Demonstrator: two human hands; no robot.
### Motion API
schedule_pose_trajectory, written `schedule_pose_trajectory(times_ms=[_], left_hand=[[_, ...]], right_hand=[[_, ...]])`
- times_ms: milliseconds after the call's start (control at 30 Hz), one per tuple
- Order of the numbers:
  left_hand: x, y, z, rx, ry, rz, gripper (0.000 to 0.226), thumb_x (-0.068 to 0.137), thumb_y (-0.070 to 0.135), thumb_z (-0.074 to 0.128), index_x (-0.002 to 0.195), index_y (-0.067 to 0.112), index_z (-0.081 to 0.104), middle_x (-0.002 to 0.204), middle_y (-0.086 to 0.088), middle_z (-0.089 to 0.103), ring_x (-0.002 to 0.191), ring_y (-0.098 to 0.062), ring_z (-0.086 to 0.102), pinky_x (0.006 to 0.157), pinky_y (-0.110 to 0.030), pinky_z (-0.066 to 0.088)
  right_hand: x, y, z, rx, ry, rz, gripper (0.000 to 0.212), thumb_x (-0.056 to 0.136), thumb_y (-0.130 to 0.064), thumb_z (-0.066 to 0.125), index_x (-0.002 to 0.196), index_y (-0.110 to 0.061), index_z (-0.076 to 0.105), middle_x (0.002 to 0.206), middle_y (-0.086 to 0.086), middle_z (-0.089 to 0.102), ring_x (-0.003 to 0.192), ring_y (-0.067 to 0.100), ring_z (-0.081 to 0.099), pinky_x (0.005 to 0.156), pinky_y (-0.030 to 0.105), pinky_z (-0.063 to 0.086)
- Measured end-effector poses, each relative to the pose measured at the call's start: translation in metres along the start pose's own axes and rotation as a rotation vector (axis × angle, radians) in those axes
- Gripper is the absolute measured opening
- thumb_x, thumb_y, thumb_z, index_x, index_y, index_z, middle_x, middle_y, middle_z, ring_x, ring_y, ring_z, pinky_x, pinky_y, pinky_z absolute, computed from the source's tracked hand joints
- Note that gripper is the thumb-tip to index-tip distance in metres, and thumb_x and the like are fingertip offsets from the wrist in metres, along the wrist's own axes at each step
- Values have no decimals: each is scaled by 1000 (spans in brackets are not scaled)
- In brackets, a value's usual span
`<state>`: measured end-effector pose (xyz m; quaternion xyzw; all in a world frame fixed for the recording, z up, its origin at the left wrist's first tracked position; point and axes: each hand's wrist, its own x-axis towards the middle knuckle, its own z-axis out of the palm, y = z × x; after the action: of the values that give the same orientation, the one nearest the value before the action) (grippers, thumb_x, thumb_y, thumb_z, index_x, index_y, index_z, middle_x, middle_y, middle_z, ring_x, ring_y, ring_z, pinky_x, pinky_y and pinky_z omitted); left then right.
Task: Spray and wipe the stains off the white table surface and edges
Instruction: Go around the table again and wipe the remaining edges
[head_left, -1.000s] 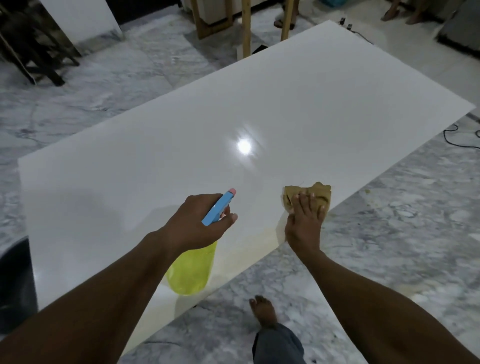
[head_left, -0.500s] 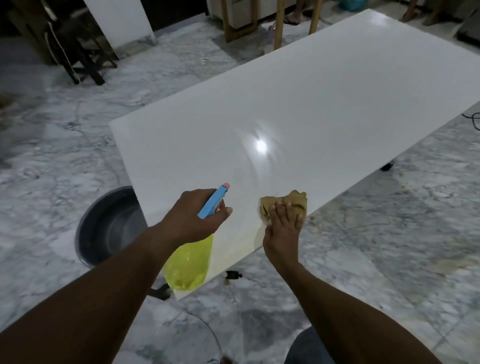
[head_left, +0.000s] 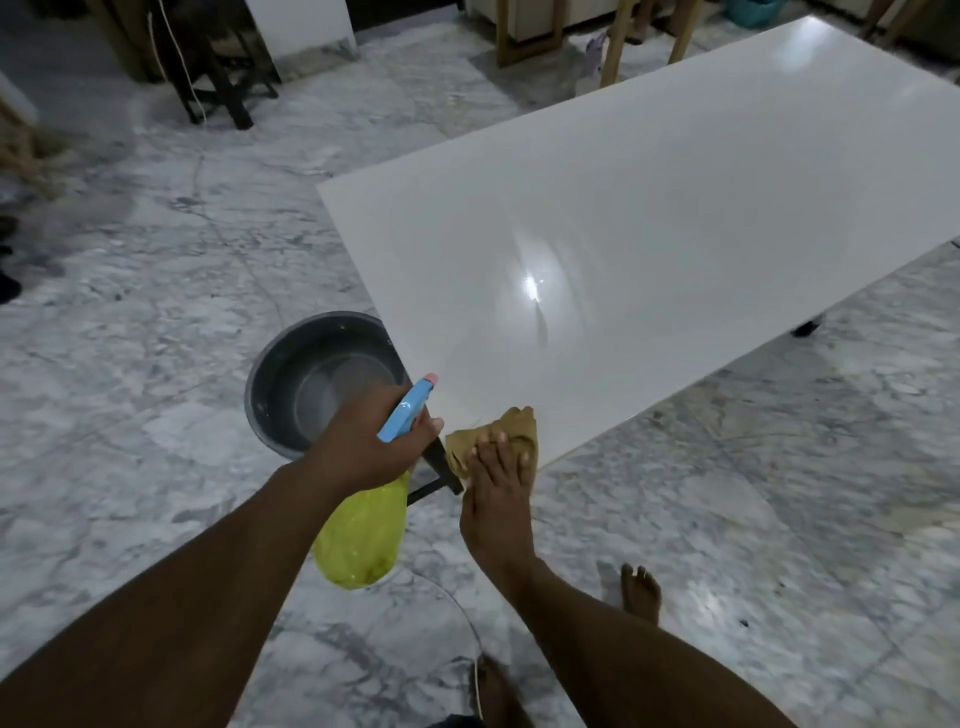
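Observation:
The white table (head_left: 649, 208) stretches from its near corner up to the far right, with a lamp glare on its glossy top. My right hand (head_left: 498, 478) presses a crumpled tan cloth (head_left: 511, 428) flat-fingered onto the table's near corner. My left hand (head_left: 374, 439) grips the neck of a spray bottle (head_left: 363, 530) with a yellow body and a blue head, held just left of that corner, nozzle pointing up and away.
A grey metal basin (head_left: 291, 384) sits on the marble floor under the table's left edge. Black table legs (head_left: 808, 328) show below the top. Wooden chair legs (head_left: 613, 47) and dark furniture (head_left: 218, 83) stand at the back. My bare feet (head_left: 641, 592) are near the corner.
I have stepped left along the table's near edge. My right hand has slid the cloth left to the near corner, and the basin has come fully into view. The bottle stays in my left hand.

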<state>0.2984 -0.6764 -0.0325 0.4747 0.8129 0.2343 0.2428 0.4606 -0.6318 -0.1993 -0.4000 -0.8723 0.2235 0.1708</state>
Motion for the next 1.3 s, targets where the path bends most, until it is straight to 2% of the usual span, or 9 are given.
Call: schedule_pose_trajectory(times_ms=[167, 267, 300, 400, 567, 767, 900, 1133, 1300], left_hand=[[-11, -3, 0, -20, -28, -33, 28, 97, 34, 70, 87, 8, 66, 78, -14, 69, 74, -31, 66, 65, -38, 52], [-7, 10, -3, -46, -59, -38, 29, 97, 34, 70, 86, 8, 66, 77, -14, 68, 74, -32, 66, 64, -38, 51], [-5, 14, -5, -65, -71, -39, 31, 97, 36, 70, 84, 8, 66, 76, -14, 68, 73, -33, 66, 66, -43, 53], [6, 37, -9, -107, -100, 10, 40, 90, 49, 66, 76, 12, 61, 68, -10, 64, 63, -27, 63, 63, -44, 51], [30, 102, 2, -74, -221, 93, 31, 94, 41, 71, 77, 16, 63, 74, -4, 69, 70, -26, 71, 72, -50, 62], [74, 209, 41, 0, -386, 251, 34, 93, 42, 71, 68, 27, 52, 84, -11, 71, 74, -31, 74, 77, -54, 62], [110, 274, 77, 7, -408, 306, 34, 92, 40, 71, 62, 48, 57, 82, -7, 71, 74, -29, 73, 76, -52, 62], [202, 379, 150, 65, -407, 323, 31, 89, 42, 71, 67, 33, 51, 72, 7, 61, 67, -23, 66, 73, -46, 58], [255, 457, 189, 59, -385, 303, 35, 83, 50, 60, 69, 18, 52, 72, -7, 62, 66, -33, 64, 66, -49, 55]], right_hand=[[-12, -13, -12, 191, -172, -24, 42, 92, -11, 45, 130, -7, 61, 134, 8, 62, 135, 26, 48, 117, 38, 29], [0, -21, -70, 639, -176, 309, 26, 98, -22, 46, 109, -20, 70, 86, -6, 69, 78, 12, 63, 71, 26, 51], [10, -19, -89, 843, -164, 503, 27, 98, -26, 46, 103, -22, 72, 83, -7, 70, 77, 11, 66, 72, 30, 55], [38, 13, -141, 1590, -203, 988, 42, 100, -32, 41, 109, -6, 72, 113, 16, 72, 106, 32, 69, 97, 48, 54], [55, 67, -231, 1980, -54, 997, 59, 96, -48, 45, 132, -3, 60, 135, 23, 59, 128, 39, 54, 104, 53, 44], [78, 122, -302, 1984, 12, 871, 61, 94, -51, 49, 135, -6, 59, 138, 21, 58, 130, 38, 52, 112, 50, 38], [95, 179, -340, 1995, 32, 830, 57, 95, -50, 48, 129, -7, 63, 131, 21, 63, 117, 38, 62, 97, 50, 50], [152, 313, -413, 1958, 2, 799, 62, 94, -53, 46, 137, -10, 57, 138, 22, 58, 129, 43, 52, 112, 64, 30], [199, 395, -469, 1972, -5, 782, 60, 96, -52, 44, 136, -10, 58, 136, 23, 59, 130, 44, 51, 113, 65, 26]])
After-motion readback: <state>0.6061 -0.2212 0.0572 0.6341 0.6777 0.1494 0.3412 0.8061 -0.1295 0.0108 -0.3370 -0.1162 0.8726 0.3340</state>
